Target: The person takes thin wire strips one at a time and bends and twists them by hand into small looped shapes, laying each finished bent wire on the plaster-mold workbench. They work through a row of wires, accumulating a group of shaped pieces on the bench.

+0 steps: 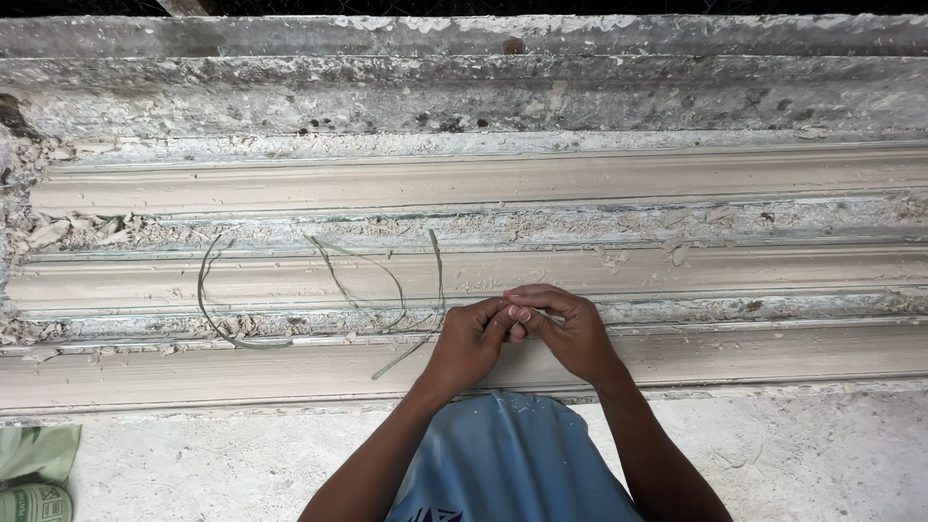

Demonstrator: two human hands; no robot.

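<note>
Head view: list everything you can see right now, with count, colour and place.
moulding strips: three, pale beige, lying lengthwise side by side across the bench
bench: one, grey-white, crusted with plaster
fibre strand: one, greenish, looped over the strips, left of the hands
plaster crumbs: many, off-white, between strips
bag: one, green, bottom left corner
blue shirt: one, bottom centre
left hand: pinching with right
right hand: fingers meeting left's

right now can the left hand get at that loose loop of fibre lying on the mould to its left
Probably yes. The left hand is pressed against the right hand at one end of the fibre strand, and the loop lies uncovered on the plaster mould, nothing between.
</note>
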